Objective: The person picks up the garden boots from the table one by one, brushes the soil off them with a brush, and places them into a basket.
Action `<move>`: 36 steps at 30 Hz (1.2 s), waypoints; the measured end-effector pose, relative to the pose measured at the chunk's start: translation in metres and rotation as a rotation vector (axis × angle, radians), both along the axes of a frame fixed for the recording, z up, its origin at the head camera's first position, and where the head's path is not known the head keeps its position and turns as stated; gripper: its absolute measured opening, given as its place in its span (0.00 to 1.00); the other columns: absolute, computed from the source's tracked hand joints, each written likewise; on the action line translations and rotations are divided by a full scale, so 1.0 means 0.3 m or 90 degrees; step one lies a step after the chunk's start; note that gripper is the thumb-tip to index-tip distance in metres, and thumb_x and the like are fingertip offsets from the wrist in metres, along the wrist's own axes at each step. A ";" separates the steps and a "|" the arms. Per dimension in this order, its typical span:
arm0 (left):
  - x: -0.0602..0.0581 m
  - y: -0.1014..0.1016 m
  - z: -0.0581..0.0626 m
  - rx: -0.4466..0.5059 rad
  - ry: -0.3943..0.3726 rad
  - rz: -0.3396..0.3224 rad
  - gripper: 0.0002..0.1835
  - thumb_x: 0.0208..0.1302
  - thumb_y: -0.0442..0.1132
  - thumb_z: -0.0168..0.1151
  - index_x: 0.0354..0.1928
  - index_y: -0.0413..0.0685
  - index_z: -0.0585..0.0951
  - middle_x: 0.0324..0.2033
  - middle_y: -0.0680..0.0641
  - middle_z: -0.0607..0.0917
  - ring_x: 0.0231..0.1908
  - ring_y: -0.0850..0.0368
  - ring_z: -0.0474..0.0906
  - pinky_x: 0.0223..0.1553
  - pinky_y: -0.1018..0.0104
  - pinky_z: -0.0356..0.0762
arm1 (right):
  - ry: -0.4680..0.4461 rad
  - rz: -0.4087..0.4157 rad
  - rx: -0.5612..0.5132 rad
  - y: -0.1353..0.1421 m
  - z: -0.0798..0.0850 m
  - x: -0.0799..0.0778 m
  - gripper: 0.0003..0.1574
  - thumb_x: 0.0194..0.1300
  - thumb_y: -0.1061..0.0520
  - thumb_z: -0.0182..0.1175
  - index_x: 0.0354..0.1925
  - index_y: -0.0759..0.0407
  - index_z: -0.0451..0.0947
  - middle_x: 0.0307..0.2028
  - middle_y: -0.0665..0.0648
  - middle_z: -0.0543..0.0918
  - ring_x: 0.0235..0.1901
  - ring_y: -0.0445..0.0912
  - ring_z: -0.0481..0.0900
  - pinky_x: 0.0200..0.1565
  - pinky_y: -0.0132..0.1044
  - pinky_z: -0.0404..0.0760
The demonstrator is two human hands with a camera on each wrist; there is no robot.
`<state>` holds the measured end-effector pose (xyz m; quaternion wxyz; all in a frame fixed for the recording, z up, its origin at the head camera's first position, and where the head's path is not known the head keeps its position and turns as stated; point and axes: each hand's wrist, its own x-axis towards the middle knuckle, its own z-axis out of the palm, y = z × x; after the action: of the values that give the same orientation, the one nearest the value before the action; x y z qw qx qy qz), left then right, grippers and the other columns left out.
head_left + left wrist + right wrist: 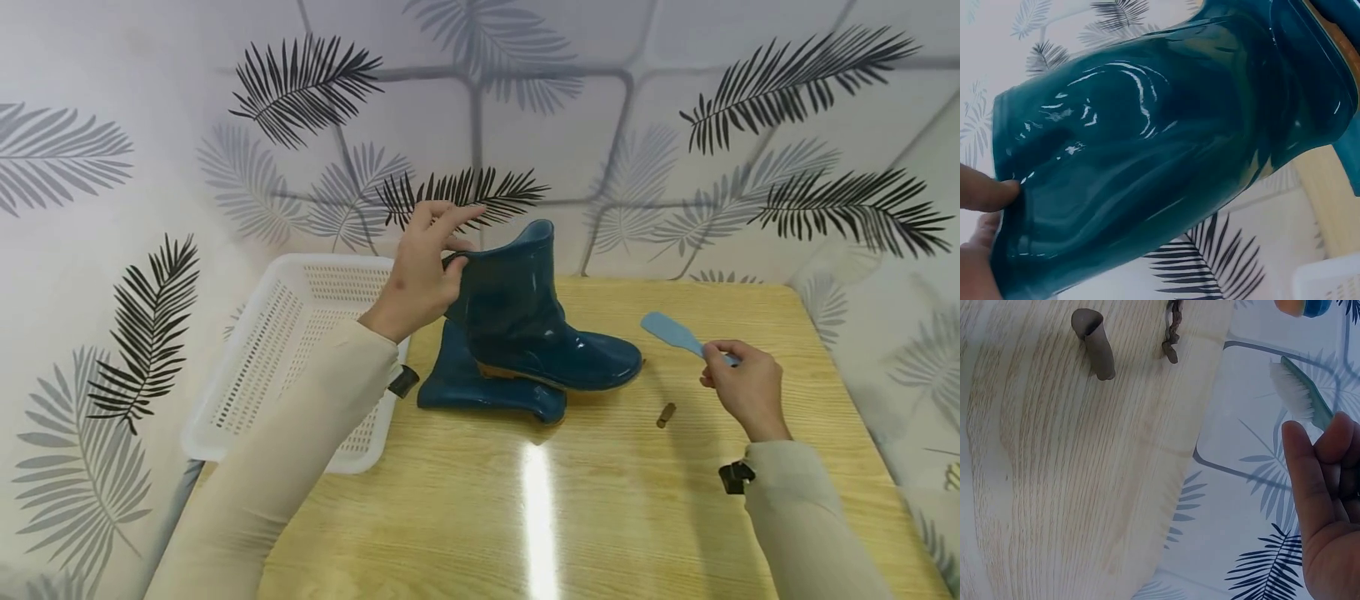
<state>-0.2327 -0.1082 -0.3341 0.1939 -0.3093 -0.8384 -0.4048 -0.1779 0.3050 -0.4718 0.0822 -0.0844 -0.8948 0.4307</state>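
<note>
My left hand (422,279) pinches the top edge of a dark blue-green rubber boot (517,300) between thumb and fingers, the boot's toe pointing right. In the left wrist view the thumb (988,190) presses the shaft from outside. A second rubber boot (480,393) lies on its side on the table, partly hidden behind the first. To the right, my right hand (746,387) grips the handle of a light blue brush (671,331), held apart from the boot. White bristles (1291,390) show in the right wrist view.
A white slotted plastic basket (206,429) stands at the left, partly behind my left forearm. Near the brush, a small rolled brown piece (666,414) lies on the wooden table (600,517). A twisted dark brown piece (1174,331) lies farther off. Behind is a leaf-patterned wall covering (555,125).
</note>
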 end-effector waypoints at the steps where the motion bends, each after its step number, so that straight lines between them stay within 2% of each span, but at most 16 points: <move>1: -0.006 0.007 0.001 0.008 0.028 -0.020 0.31 0.60 0.13 0.57 0.66 0.36 0.73 0.54 0.35 0.68 0.45 0.47 0.84 0.42 0.61 0.80 | 0.002 -0.001 0.000 0.000 0.002 0.000 0.29 0.77 0.48 0.49 0.55 0.73 0.78 0.30 0.65 0.85 0.20 0.31 0.81 0.25 0.28 0.81; 4: -0.019 0.026 0.014 0.021 0.090 -0.087 0.32 0.59 0.12 0.56 0.66 0.35 0.73 0.52 0.35 0.67 0.43 0.48 0.85 0.48 0.62 0.80 | -0.001 -0.004 0.000 0.003 0.009 0.001 0.29 0.77 0.48 0.49 0.55 0.73 0.78 0.29 0.63 0.85 0.20 0.30 0.81 0.25 0.29 0.82; 7: -0.027 0.042 0.027 0.034 0.131 -0.146 0.31 0.59 0.13 0.58 0.66 0.34 0.72 0.52 0.34 0.66 0.42 0.48 0.85 0.50 0.62 0.79 | -0.008 -0.010 0.005 0.005 0.012 0.002 0.29 0.77 0.47 0.49 0.56 0.72 0.78 0.29 0.62 0.85 0.21 0.31 0.81 0.24 0.30 0.81; 10: -0.034 0.057 0.030 0.052 0.147 -0.171 0.30 0.59 0.13 0.60 0.64 0.32 0.73 0.51 0.34 0.67 0.42 0.48 0.85 0.51 0.62 0.79 | -0.011 -0.011 0.009 0.005 0.012 0.002 0.29 0.77 0.47 0.49 0.56 0.72 0.77 0.29 0.63 0.85 0.21 0.32 0.82 0.24 0.30 0.81; 12: -0.038 0.060 0.022 0.049 0.136 -0.164 0.29 0.59 0.14 0.60 0.63 0.32 0.74 0.52 0.34 0.67 0.42 0.48 0.86 0.50 0.62 0.78 | -0.011 -0.011 0.011 0.005 0.013 0.003 0.29 0.77 0.47 0.49 0.56 0.72 0.77 0.29 0.63 0.85 0.21 0.33 0.82 0.23 0.30 0.81; 15: -0.040 0.056 0.003 0.023 0.091 -0.124 0.29 0.60 0.14 0.59 0.64 0.34 0.74 0.53 0.35 0.68 0.44 0.49 0.85 0.48 0.63 0.78 | -0.007 -0.011 0.007 0.004 0.015 0.002 0.29 0.77 0.48 0.49 0.56 0.73 0.78 0.29 0.64 0.85 0.21 0.33 0.82 0.23 0.29 0.80; 18: -0.037 0.041 -0.012 -0.010 0.038 -0.038 0.30 0.62 0.14 0.57 0.66 0.37 0.73 0.56 0.35 0.67 0.46 0.47 0.84 0.47 0.63 0.80 | -0.010 -0.012 0.001 0.007 0.014 0.005 0.29 0.77 0.48 0.49 0.56 0.73 0.78 0.30 0.64 0.85 0.21 0.34 0.83 0.24 0.29 0.81; 22: -0.019 0.011 -0.013 -0.034 -0.035 0.076 0.32 0.64 0.16 0.55 0.70 0.39 0.69 0.61 0.34 0.67 0.47 0.43 0.83 0.48 0.60 0.81 | -0.018 -0.012 0.000 0.013 0.009 0.013 0.30 0.77 0.47 0.49 0.57 0.73 0.77 0.30 0.65 0.85 0.21 0.34 0.83 0.25 0.29 0.81; 28: 0.012 -0.024 -0.011 -0.030 -0.156 0.151 0.34 0.67 0.21 0.57 0.74 0.41 0.63 0.68 0.35 0.63 0.47 0.42 0.82 0.47 0.57 0.81 | -0.012 0.000 -0.001 0.009 0.006 0.015 0.30 0.77 0.47 0.48 0.57 0.73 0.77 0.30 0.66 0.85 0.21 0.33 0.83 0.24 0.30 0.81; 33: 0.023 -0.042 -0.025 -0.032 -0.176 0.237 0.34 0.67 0.28 0.63 0.73 0.44 0.65 0.68 0.36 0.65 0.46 0.45 0.81 0.44 0.53 0.80 | -0.013 0.008 -0.013 -0.003 0.002 0.009 0.30 0.77 0.47 0.49 0.57 0.73 0.77 0.30 0.65 0.85 0.22 0.34 0.84 0.25 0.29 0.82; 36: 0.022 -0.051 -0.034 -0.017 -0.178 0.245 0.35 0.66 0.28 0.65 0.73 0.43 0.65 0.66 0.35 0.66 0.45 0.45 0.80 0.44 0.52 0.79 | -0.013 0.007 -0.012 -0.006 0.000 0.007 0.30 0.77 0.47 0.49 0.57 0.73 0.77 0.30 0.64 0.85 0.21 0.32 0.82 0.26 0.29 0.82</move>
<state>-0.2262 -0.1234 -0.3442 0.1452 -0.0874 -0.9059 -0.3882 -0.1757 0.3033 -0.4718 0.0698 -0.0846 -0.8919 0.4387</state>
